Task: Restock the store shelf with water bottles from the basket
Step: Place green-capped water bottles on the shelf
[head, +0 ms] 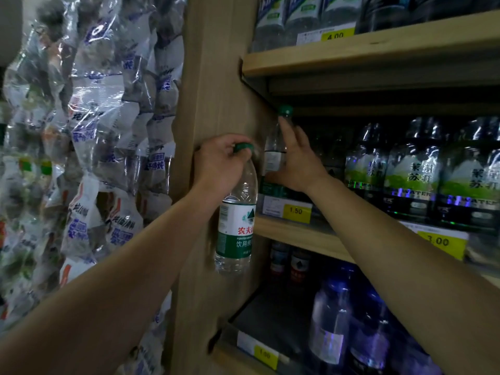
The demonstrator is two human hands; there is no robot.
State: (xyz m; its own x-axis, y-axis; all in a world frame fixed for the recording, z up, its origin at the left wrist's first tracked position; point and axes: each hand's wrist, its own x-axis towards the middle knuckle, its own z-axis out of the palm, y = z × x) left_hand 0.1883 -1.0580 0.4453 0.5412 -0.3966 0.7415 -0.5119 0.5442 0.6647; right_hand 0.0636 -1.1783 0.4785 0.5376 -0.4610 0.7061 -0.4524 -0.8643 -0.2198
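My left hand (220,161) grips a clear water bottle (236,226) with a green cap and a green and white label by its neck; it hangs upright in front of the wooden shelf post. My right hand (296,158) is flat, fingers spread, against a second green-capped water bottle (273,150) that stands at the far left of the middle shelf (297,234). Whether the right hand grips that bottle or only touches it is unclear. The basket is out of view.
Dark soda-water bottles (411,171) fill the middle shelf to the right. Yellow price tags (296,211) line the shelf edges. More bottles stand on the upper shelf (351,54) and lower shelf (338,320). Plastic snack bags (102,131) hang left of the wooden post (213,77).
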